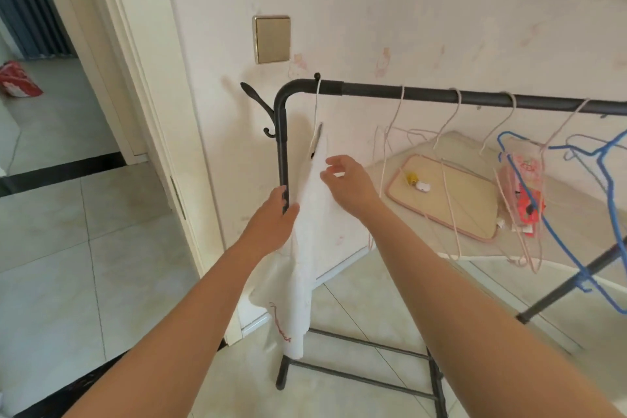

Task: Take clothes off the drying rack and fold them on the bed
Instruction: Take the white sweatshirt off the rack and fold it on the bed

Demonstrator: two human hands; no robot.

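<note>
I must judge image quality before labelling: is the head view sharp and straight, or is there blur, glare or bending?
Head view: even daylight, no harsh glare; wide-angle bending curves the door frame and rack bar; right hand fingertips slightly blurred; white garment pale against the wall.

Both arms stretched forward, left hand (273,217) closed in a grip, right hand (346,180) fingers spread

No legible text, brand or number was found. The white garment (307,248) bore red embroidery near its hem — shape unreadable. The red-and-white bag (18,80) and the pink packet (524,193) carried print — too blurred to read.
</note>
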